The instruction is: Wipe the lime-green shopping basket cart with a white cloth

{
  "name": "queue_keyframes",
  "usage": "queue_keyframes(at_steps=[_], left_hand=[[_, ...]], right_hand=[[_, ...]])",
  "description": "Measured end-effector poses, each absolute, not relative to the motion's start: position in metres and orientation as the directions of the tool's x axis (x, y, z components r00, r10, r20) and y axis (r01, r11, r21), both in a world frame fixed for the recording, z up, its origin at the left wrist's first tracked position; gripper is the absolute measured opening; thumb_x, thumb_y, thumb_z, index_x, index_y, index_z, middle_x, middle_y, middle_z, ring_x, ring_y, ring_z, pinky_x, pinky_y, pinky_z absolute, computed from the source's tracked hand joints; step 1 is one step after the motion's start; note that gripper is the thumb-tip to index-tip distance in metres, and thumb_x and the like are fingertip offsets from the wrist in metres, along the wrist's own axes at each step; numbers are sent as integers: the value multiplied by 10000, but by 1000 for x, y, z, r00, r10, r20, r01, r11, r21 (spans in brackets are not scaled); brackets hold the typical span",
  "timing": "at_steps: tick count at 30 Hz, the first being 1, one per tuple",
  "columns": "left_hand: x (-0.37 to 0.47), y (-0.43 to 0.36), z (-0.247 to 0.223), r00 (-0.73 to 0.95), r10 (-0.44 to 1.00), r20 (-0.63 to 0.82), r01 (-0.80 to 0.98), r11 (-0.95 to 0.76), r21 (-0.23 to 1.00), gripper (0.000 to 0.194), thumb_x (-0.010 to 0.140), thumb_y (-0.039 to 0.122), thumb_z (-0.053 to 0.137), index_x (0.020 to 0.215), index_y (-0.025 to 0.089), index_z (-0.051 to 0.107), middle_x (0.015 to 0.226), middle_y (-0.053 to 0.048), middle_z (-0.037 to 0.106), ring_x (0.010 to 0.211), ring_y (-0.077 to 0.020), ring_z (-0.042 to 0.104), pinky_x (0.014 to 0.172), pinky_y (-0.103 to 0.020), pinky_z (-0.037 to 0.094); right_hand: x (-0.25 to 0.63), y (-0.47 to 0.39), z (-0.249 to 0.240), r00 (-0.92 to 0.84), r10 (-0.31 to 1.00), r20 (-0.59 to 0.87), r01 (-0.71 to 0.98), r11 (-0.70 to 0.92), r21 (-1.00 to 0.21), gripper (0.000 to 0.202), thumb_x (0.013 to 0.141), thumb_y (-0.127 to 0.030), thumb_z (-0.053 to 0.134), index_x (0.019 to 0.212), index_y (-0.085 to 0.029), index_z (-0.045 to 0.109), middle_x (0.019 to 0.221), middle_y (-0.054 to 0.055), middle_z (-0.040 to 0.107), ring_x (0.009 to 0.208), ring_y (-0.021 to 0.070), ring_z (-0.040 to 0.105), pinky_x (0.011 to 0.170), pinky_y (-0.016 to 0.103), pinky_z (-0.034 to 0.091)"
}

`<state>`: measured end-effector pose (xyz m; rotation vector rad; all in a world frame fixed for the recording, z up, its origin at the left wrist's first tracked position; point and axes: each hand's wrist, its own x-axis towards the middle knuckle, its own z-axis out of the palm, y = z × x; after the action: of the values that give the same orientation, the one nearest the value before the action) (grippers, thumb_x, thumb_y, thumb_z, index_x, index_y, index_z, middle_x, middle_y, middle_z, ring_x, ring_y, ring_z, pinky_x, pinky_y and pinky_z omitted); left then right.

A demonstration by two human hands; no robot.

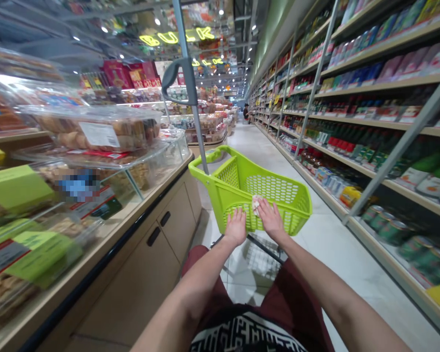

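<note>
A bright green plastic shopping cart (297, 195) with pierced mesh sides stands before me in the aisle, side-on. Against its near side wall lies my left hand (236, 226), fingers stretched out and nothing in it. My right hand (269, 217) presses a crumpled pale cloth (256, 204) to the same wall, a little further right. Part of the cloth is hidden under the fingers. A divider splits off a small compartment at the cart's left end, near its green push handle (205, 159).
Packaged snacks (106, 132) and bulk bins top a wooden counter (132, 283) close on my left. Long shelves (352, 122) of bottles and cans line the right. A grey post with a hooked handle (179, 83) rises at the cart's left end. Far down the aisle a person (246, 113) crouches.
</note>
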<state>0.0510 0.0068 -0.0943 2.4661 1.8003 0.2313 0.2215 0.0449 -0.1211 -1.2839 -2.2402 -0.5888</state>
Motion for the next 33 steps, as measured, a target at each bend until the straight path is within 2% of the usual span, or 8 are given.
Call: queue_keyframes(at_steps=[6, 13, 20, 24, 26, 29, 31, 33], left_hand=[[65, 1, -102, 375, 926, 52, 919, -378, 111, 654, 711, 134, 392, 1347, 110, 243, 1455, -109, 151, 1336, -240, 98, 1068, -453, 124], [98, 0, -99, 442, 893, 87, 889, -449, 87, 709, 697, 114, 394, 1371, 128, 175, 1465, -82, 110, 1343, -224, 40, 1073, -446, 97], [137, -5, -98, 580, 805, 119, 800, -592, 103, 704, 713, 118, 384, 1377, 137, 148, 1468, -65, 103, 1342, -223, 40, 1073, -469, 83], [147, -4, -97, 600, 792, 112, 782, -610, 128, 741, 682, 90, 416, 1375, 143, 157, 1467, -70, 109, 1342, -231, 42, 1070, -485, 59], [151, -2, -97, 598, 791, 130, 762, -611, 212, 768, 664, 71, 427, 1376, 154, 151, 1466, -62, 118, 1341, -217, 71, 1078, -460, 74], [157, 2, -98, 536, 824, 184, 680, -550, 484, 749, 642, 42, 428, 1356, 142, 222, 1437, -80, 228, 1312, -191, 202, 1077, -369, 165], [160, 6, -99, 491, 855, 166, 538, -448, 714, 689, 621, 24, 432, 1296, 130, 346, 1358, -93, 383, 1242, -190, 342, 1041, -322, 252], [161, 9, -99, 455, 885, 100, 319, -267, 909, 593, 614, 21, 436, 1195, 137, 464, 1220, -82, 532, 1115, -178, 475, 966, -293, 345]], right_hand=[[236, 17, -165, -469, 716, 517, 869, 477, 127, 401, 821, -68, 359, 1187, -152, 500, 1315, 105, 432, 1249, 234, 334, 989, 487, 264], [265, 22, -135, -252, 662, 706, 948, 316, 42, 378, 866, -150, 360, 1230, -138, 462, 1344, 116, 388, 1292, 239, 245, 1021, 505, 186], [284, 3, -167, -306, 785, 538, 944, 325, 63, 495, 799, -38, 374, 1284, -140, 392, 1350, 108, 385, 1276, 234, 277, 1000, 483, 259], [293, -8, -165, -249, 782, 571, 951, 309, -9, 452, 820, -57, 364, 1260, -146, 421, 1347, 106, 391, 1288, 236, 249, 1008, 507, 242], [296, -7, -156, -198, 763, 615, 947, 312, -82, 422, 839, -96, 357, 1253, -138, 427, 1335, 124, 403, 1285, 233, 257, 1000, 498, 274], [296, -5, -146, -143, 730, 668, 915, 355, -192, 431, 842, -109, 337, 1267, -110, 402, 1318, 144, 412, 1261, 206, 305, 993, 422, 342], [292, -5, -145, -139, 713, 687, 890, 395, -229, 482, 829, -96, 331, 1310, -112, 335, 1338, 136, 382, 1265, 190, 299, 1001, 393, 352], [288, -6, -146, -175, 703, 689, 871, 437, -225, 552, 808, -81, 347, 1350, -126, 256, 1380, 129, 314, 1287, 202, 255, 1012, 426, 338]])
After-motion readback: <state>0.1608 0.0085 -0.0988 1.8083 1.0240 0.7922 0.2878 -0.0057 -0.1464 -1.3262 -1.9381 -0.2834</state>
